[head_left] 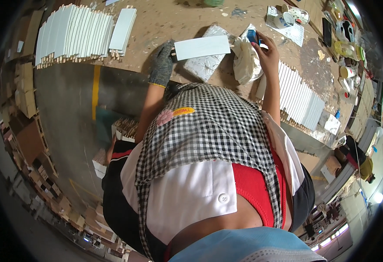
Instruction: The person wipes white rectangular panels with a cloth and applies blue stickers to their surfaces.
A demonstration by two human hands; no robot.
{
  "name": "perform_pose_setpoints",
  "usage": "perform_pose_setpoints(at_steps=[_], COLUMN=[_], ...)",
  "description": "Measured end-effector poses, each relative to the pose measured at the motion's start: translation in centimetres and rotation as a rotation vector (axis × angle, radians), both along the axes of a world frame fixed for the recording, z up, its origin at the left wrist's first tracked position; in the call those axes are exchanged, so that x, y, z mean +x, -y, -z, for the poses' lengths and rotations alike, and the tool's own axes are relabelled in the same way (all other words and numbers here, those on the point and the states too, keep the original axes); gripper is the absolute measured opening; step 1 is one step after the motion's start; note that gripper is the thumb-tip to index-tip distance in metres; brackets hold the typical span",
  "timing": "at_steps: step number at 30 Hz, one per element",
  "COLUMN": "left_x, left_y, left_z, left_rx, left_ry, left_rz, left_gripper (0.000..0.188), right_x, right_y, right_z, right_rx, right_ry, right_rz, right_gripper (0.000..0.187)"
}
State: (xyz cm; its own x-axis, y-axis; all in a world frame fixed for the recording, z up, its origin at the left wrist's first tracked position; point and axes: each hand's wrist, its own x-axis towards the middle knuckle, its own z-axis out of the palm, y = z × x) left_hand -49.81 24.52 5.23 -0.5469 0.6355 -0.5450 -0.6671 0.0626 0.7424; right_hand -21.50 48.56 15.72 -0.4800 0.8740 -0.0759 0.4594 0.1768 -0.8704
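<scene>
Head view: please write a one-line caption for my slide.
Gloved left hand steadies a white panel on the workbench; bare right hand holds a blue object.
</scene>
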Motion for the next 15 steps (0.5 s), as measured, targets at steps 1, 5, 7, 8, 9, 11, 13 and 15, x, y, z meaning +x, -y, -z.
perform_pose_setpoints(at_steps=[1,5,7,8,9,11,13,15], left_x=[0.8,2.5,2.6,2.5,2.2,1.9,1.2,1.2], left_y=[-0.3,-0.8,-0.4,0.0,0.6,1.0,1.6,1.4], left_z=[-1.1,-3.8,-5.5,-5.7,-5.3,-4.7,-4.1,-3.6], left_rx=[-0.035,-0.112,-0.127,-0.115,-0.106,-0.126,-0.148,-0.191], left_ry=[0.034,-0.526,-0.576,-0.498,-0.509,-0.587,-0.581,-0.534], left_rz=[-0.028,0.213,0.226,0.177,0.17,0.191,0.219,0.183], left_gripper=[0.033,0.038,0.04,0.041,0.041,0.04,0.039,0.039], right_x=[0.4,3.0,5.4,6.0,7.2,9.7,10.9,13.2], right_y=[-0.3,-2.3,-4.3,-5.4,-6.9,-10.3,-13.8,-17.5], right_z=[0.0,0.9,2.4,1.7,2.2,3.7,5.0,7.4], right_rx=[0.004,0.054,0.059,0.052,0.147,0.255,0.271,0.303], right_ry=[0.006,0.011,0.031,0.153,0.307,0.527,0.578,0.701], right_rz=[0.011,0.062,0.106,0.14,0.183,0.31,0.44,0.456], right_gripper=[0.042,0.041,0.041,0.041,0.04,0.039,0.037,0.044])
